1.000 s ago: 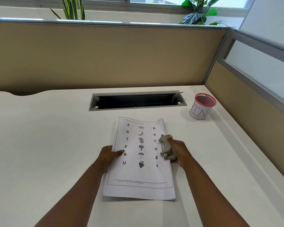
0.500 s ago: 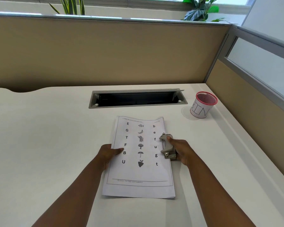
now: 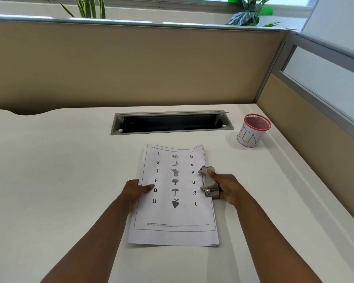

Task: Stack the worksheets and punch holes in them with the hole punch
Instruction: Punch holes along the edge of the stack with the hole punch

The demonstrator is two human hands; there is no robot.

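**Two hands at the stack: one steadies the paper, one grips the punch**

Two bare hands work at the middle of a white desk (image 3: 49,180). The left hand (image 3: 134,192) rests at the left edge of the worksheets (image 3: 175,213), its thumb laid flat across the top sheet between the printed F and B, the remaining fingers hidden beneath or behind the paper edge, so it seems to pinch the stack there. The right hand (image 3: 228,187) is curled around a grey hole punch (image 3: 207,181), thumb pressing on the upper end of the lever, fingers wrapped behind the body of the tool. The punch sits over the right-hand edge of the stack, about halfway along, level with the letters f, u and g; whether its lever is fully down cannot be told.

The worksheets lie flat, long side running away from the person, several sheet edges showing slightly fanned at the near right corner and along the far left edge. The top page shows a column of capitals, a column of small pictures and a column of lowercase letters.

Beyond the paper, a grey cable tray (image 3: 172,123) is let into the desk with its lid raised. To its right, well apart from the stack, stands a pink mesh cup (image 3: 252,130) wrapped in paper marked "BIN". Tan partition panels (image 3: 131,66) close the desk at the back and right, with green plants (image 3: 249,11) above them.
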